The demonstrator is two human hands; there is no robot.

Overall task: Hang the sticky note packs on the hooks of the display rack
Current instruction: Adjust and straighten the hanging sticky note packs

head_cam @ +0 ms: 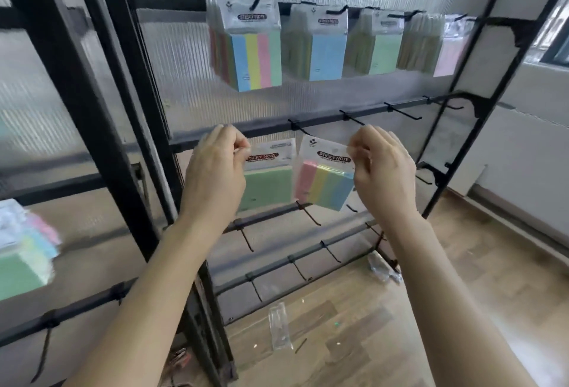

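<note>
My left hand (215, 168) pinches the top of a green sticky note pack (268, 183). Beside it, my right hand (381, 168) pinches the top corner of a striped pink, yellow, green and blue pack (323, 184), which hangs tilted. Both packs are just below the second bar (323, 121) of the black display rack, near a bare hook (300, 129). On the top bar, several filled hooks carry packs: a striped pack (255, 60), a blue pack (326, 57), a green pack (383, 53) and a pink pack (446, 57).
Bare hooks (403, 112) stick out along the second bar and the lower bars (308, 217). More packs (24, 248) lie blurred at the left edge. Clear plastic wrappers (278, 325) lie on the wooden floor. A white wall stands at right.
</note>
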